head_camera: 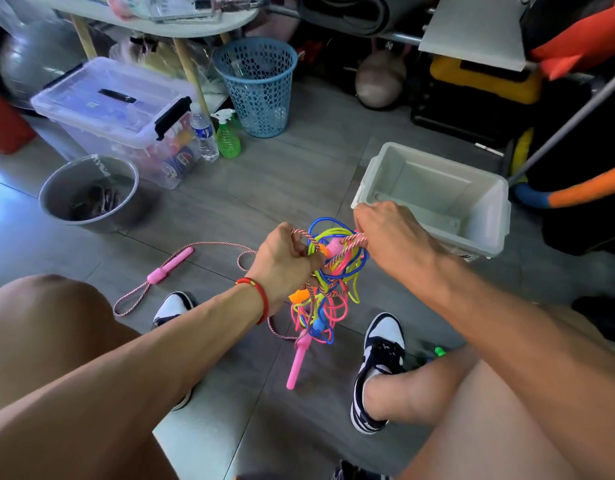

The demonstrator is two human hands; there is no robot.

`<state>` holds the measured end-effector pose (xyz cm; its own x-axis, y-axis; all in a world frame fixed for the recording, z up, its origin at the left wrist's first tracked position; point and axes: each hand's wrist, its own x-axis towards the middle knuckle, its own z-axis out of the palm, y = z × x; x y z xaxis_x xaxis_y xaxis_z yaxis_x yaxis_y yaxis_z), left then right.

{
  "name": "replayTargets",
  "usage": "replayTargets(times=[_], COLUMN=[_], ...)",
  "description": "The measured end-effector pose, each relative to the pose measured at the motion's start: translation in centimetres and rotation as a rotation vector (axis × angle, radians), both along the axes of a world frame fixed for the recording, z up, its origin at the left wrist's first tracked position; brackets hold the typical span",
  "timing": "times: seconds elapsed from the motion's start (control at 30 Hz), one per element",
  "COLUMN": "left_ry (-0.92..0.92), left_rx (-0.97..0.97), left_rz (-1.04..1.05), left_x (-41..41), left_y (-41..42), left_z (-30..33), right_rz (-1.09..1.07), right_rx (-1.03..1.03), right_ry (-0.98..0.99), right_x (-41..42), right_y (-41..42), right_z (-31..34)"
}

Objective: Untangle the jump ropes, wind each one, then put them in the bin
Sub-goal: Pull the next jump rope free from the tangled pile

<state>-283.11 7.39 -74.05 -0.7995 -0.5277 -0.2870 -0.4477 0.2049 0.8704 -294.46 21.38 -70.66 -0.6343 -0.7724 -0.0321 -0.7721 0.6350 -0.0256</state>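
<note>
Status: early untangling stage. The tangle of jump ropes point(328, 271) is held up off the floor between the two knees, just near of the bin point(434, 199). It contains blue, yellow-green and pink cords, still knotted together.

The left hand point(285, 258) is curled around the pink-and-white braided rope point(209, 244) at the left side of the tangle. The right hand point(385, 233) pinches a loop of the same braided rope at the top right.

One pink handle point(170, 266) of the braided rope lies on the floor to the left, its cord trailing back to the hands. A second pink handle point(296, 367) hangs below the tangle.

The bin, far right of the hands, appears to contain no rope. Judged remaining: separate every rope, wind each one, place all in the bin.
</note>
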Motion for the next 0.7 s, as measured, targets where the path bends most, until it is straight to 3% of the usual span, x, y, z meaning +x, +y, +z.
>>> replayTargets(times=[0.07,0.17,0.33,0.4,0.5,0.63,0.7], left_ry=[0.013,-0.006,-0.061,-0.076,-0.074,-0.053,-0.043], left_rx=[0.017,0.048,0.118,0.111,0.16,0.321,0.304], left_rz=[0.006,0.022,0.01,0.039,0.121,0.126,0.066], left_x=[0.0,0.0,0.3,0.3,-0.1,-0.4,-0.5], left_y=[0.1,-0.1,-0.5,-1.0,-2.0,-3.6,-4.1], left_z=[0.0,0.0,0.2,0.2,0.2,0.7,1.0], right_rz=[0.04,0.081,-0.03,-0.011,0.046,-0.023,-0.033], right_rx=[-0.1,-0.321,-0.711,-0.765,-0.8,-0.695,-0.716], right_ry=[-0.101,-0.447,-0.983,-1.095,-1.026,-0.416,-0.315], right_x=[-0.1,0.1,-1.0,-1.2,-1.2,-1.5,-1.8], right_y=[0.0,0.0,0.9,1.6,2.5,3.4,3.7], right_z=[-0.2,-0.3,2.3,3.5,4.3,4.1,4.4])
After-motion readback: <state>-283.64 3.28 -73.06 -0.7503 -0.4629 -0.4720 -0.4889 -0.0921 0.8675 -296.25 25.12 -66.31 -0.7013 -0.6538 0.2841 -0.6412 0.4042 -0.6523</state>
